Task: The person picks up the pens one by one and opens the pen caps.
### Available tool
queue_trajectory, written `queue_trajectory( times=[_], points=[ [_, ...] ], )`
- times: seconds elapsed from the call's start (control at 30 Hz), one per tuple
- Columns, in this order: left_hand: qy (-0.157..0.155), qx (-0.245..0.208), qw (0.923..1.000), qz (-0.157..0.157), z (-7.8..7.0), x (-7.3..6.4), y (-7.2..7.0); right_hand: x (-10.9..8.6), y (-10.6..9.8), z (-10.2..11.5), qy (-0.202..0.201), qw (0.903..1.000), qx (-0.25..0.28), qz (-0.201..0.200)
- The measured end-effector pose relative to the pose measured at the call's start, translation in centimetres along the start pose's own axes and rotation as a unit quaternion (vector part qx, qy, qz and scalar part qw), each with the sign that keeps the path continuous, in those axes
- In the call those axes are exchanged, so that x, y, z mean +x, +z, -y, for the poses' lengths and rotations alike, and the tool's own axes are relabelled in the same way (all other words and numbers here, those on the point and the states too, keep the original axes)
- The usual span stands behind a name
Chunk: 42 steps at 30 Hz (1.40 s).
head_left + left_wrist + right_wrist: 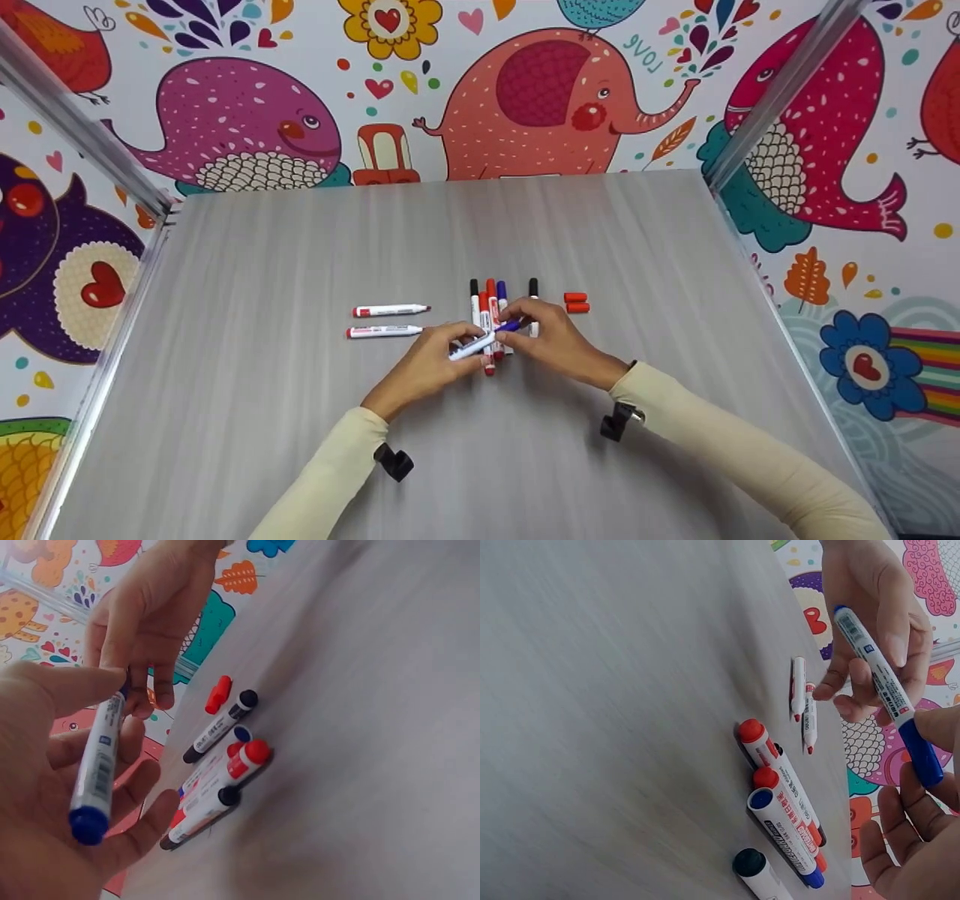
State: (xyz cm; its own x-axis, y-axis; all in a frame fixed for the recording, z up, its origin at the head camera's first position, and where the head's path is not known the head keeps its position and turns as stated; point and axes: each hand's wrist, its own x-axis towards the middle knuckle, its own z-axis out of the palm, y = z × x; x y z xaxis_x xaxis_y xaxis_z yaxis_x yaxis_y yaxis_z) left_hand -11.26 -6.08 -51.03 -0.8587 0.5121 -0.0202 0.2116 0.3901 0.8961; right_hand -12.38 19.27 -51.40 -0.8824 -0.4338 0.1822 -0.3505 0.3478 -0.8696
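Note:
A white marker with a blue cap (876,664) is held aloft between both hands, tilted, over a group of markers. My left hand (427,364) holds its white body between thumb and fingers. My right hand (559,341) pinches the blue cap (921,752), which sits on the body. Beneath the hands several capped markers lie side by side: a red marker (247,763), a black marker (202,817) and a blue marker (786,832) among them. Left of these lie two uncapped red markers (390,310), tips pointing right. The hands partly hide the group in the head view.
Two loose red caps (576,298) lie right of the group, near a separate black-capped marker (533,288). The grey wood-grain table (262,255) is bordered by metal frame posts (780,90) and patterned walls with cartoon animals.

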Motion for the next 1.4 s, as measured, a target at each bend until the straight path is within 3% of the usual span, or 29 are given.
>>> queue_trajectory(
  times=[0.23, 0.4, 0.53, 0.77, 0.93, 1.27, 1.4],
  points=[
    [0.029, 0.059, 0.9978, -0.012, -0.22, 0.29, -0.32, -0.31, 0.05, -0.09, -0.001, 0.9999, -0.001, 0.011],
    [0.058, 0.119, 0.9912, -0.006, -0.3, 0.39, -0.52, -0.39, 0.11, -0.12, -0.01, 0.9993, -0.017, 0.032],
    [0.076, 0.173, 0.9819, -0.006, -0.39, 0.34, -0.47, -0.44, 0.28, -0.24, -0.019, 0.9981, -0.03, 0.05],
    [0.135, 0.245, 0.9599, -0.017, -0.56, 0.45, -0.17, -0.56, 0.53, -0.18, -0.006, 0.9984, -0.017, 0.053],
    [0.153, 0.259, 0.9533, -0.026, -0.59, 0.56, 0.09, -0.6, 0.4, 0.03, 0.009, 0.9986, -0.003, 0.052],
    [0.167, 0.249, 0.9536, -0.028, -0.69, 0.92, 0.39, -0.5, 0.4, -0.15, 0.016, 0.9982, 0.006, 0.058],
    [0.177, 0.257, 0.9494, -0.032, -0.79, 1.02, 0.44, -0.51, 0.53, -0.35, 0.015, 0.9979, 0.008, 0.062]
  ],
)
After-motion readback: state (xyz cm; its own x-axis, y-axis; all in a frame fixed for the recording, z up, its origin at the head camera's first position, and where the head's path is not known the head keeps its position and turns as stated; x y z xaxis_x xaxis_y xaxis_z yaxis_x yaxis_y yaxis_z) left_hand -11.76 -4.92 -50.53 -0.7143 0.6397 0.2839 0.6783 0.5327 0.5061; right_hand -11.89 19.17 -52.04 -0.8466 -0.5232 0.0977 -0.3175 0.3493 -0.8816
